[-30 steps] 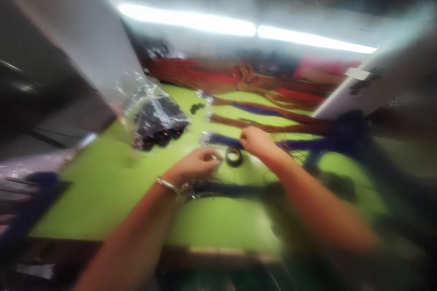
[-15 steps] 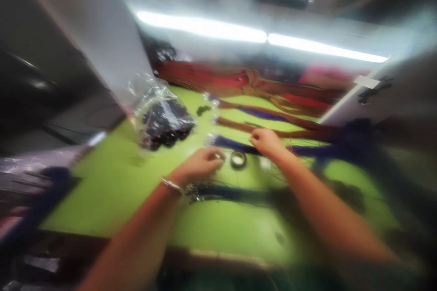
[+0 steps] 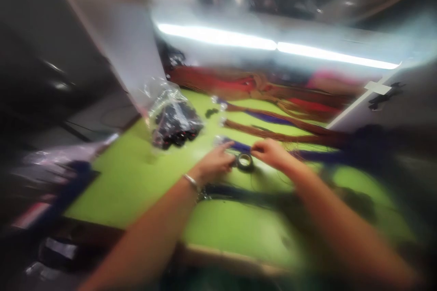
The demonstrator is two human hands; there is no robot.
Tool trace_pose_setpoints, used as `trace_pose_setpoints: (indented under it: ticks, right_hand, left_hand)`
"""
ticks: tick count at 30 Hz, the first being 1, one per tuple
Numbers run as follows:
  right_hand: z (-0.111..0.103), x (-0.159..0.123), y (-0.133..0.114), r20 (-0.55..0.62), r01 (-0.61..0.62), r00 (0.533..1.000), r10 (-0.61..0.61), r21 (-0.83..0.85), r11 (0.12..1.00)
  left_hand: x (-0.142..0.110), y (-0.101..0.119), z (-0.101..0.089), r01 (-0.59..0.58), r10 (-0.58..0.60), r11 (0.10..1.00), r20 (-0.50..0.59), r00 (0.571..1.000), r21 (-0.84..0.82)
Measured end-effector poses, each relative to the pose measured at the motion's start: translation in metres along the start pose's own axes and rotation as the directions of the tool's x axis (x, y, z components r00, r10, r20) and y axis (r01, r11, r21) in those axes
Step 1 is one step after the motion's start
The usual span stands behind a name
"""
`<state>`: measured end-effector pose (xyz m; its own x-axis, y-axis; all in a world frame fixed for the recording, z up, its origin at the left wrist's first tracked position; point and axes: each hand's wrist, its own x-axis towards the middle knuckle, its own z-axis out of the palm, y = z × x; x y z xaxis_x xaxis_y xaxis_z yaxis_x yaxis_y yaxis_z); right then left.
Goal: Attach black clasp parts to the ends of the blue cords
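Observation:
A bundle of thin blue wires [image 3: 241, 146] with pale connectors at its left end lies across the green table [image 3: 136, 186]. My left hand [image 3: 216, 162] reaches over its left part, index finger stretched along the wires, other fingers partly bent. Farther right, my right hand [image 3: 271, 152] is closed in a pinch at the same bundle. What its fingertips hold is too blurred to make out. Between my hands, a roll of black tape [image 3: 245, 169] lies just in front of the blue wires, close to my left fingers. Nearer me lies a dark wire bundle [image 3: 246, 193], partly behind my left wrist.
A clear plastic bag of black parts [image 3: 177, 122] stands at the left, with small black pieces [image 3: 211, 112] beside it. Brown wire bundles [image 3: 283, 135] and a red-brown heap of wires [image 3: 218, 79] lie behind. A bright tube light [image 3: 218, 36] spans the back.
My left hand has moved right and up to the blue wires, its index finger now stretched out. My right hand has come slightly lower, nearer the tape roll. The whole view has shifted.

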<state>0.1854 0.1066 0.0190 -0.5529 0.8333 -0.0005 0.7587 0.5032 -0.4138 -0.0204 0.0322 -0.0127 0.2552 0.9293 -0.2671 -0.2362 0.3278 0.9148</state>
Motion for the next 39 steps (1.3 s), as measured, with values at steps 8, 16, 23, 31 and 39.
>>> trace_pose_setpoints:
  ticks: [8,16,23,31,39]
  right_hand:
    - [0.003,0.015,-0.055,0.001,0.072,0.997,-0.073,0.105,0.992]
    - [0.024,0.022,-0.080,-0.181,0.090,0.982,-0.061,0.156,0.984]
    - [0.029,0.000,-0.041,-0.327,0.003,0.941,0.093,0.280,0.960]
    - [0.032,-0.027,-0.035,-0.235,-0.013,0.958,0.162,0.532,0.847]
    - [0.036,-0.027,-0.034,-0.156,0.006,0.984,0.085,0.506,0.862]
  left_hand:
    - [-0.006,0.003,0.010,-0.119,0.118,0.983,0.014,0.993,0.137]
    - [0.000,0.001,-0.002,-0.203,0.237,0.887,-0.031,0.971,0.414]
    - [0.002,-0.004,-0.020,-0.075,0.214,0.862,-0.224,0.951,0.502]
    - [-0.005,0.007,-0.001,-0.023,0.022,0.972,-0.007,1.000,-0.232]
    - [-0.001,-0.001,0.005,0.067,-0.041,0.950,0.091,0.995,-0.305]
